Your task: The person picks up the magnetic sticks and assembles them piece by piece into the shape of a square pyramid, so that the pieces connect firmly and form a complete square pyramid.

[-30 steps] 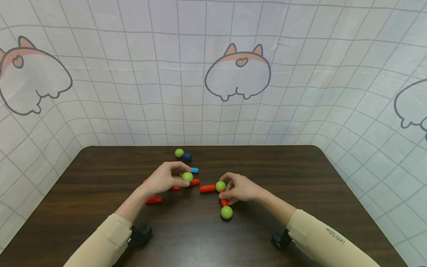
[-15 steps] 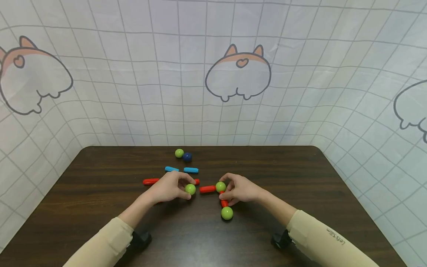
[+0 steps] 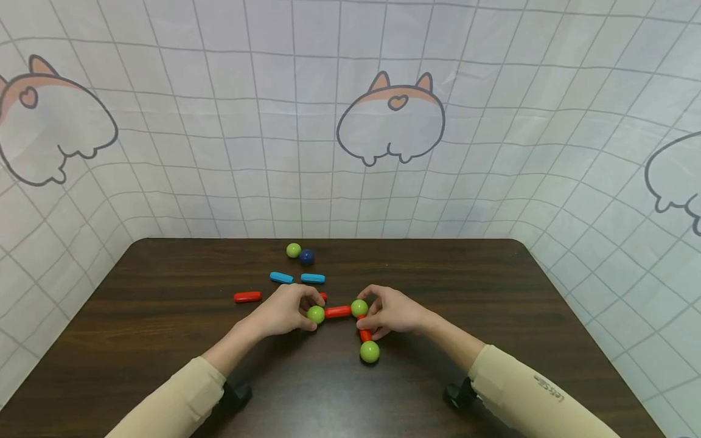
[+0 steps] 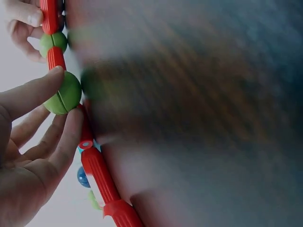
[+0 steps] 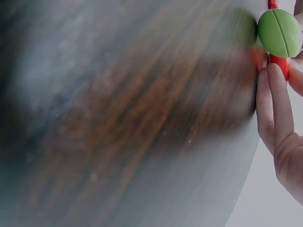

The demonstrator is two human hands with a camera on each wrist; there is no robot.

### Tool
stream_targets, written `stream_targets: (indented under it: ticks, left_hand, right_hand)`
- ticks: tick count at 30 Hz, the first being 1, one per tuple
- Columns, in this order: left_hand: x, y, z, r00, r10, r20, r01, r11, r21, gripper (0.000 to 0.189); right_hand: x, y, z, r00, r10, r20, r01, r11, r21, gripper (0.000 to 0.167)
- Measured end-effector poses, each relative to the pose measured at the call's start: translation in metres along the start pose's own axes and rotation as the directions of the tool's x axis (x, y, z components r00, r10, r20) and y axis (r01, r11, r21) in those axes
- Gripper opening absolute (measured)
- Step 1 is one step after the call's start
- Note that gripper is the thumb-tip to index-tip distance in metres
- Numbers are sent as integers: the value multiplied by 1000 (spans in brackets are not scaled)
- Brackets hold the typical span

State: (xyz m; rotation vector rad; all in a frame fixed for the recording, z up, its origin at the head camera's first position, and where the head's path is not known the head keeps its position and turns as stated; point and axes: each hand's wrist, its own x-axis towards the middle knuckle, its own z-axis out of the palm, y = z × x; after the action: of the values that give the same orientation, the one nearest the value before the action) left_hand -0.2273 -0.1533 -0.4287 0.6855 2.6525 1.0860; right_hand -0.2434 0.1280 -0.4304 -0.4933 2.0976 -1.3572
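Note:
My left hand (image 3: 285, 309) pinches a green ball (image 3: 316, 314) between thumb and fingers. In the left wrist view that ball (image 4: 64, 97) meets the end of a red rod (image 3: 337, 311). The rod's other end joins a second green ball (image 3: 359, 308). From there a second red rod (image 3: 365, 335) runs toward the near side, ending at a third green ball (image 3: 369, 351). My right hand (image 3: 397, 311) holds this second rod near the corner ball. The right wrist view shows the fingers on the rod (image 5: 279, 66), just beside the end ball (image 5: 280, 33).
Behind the left hand lie two blue rods (image 3: 313, 278) and a red rod (image 3: 247, 297); another red rod (image 3: 324, 297) is partly hidden by that hand. A green ball (image 3: 293, 250) and a dark blue ball (image 3: 306, 257) sit near the far edge of the dark table (image 3: 449, 274).
My left hand has brought its green ball toward me and to the right, up against the free end of the red rod. The right hand has stayed almost still.

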Motion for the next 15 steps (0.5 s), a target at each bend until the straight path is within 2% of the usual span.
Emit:
stream_targets:
  ticks: [9, 15]
  left_hand:
    - [-2, 3, -2, 1000, -12, 6, 12, 1000, -6, 36]
    - [-4, 1, -5, 1000, 8, -3, -8, 1000, -6, 34]
  right_hand:
    - [3, 0, 2, 1000, 1, -6, -1, 1000, -11, 52]
    - [1, -2, 1, 1000, 6, -6, -6, 1000, -9, 51]
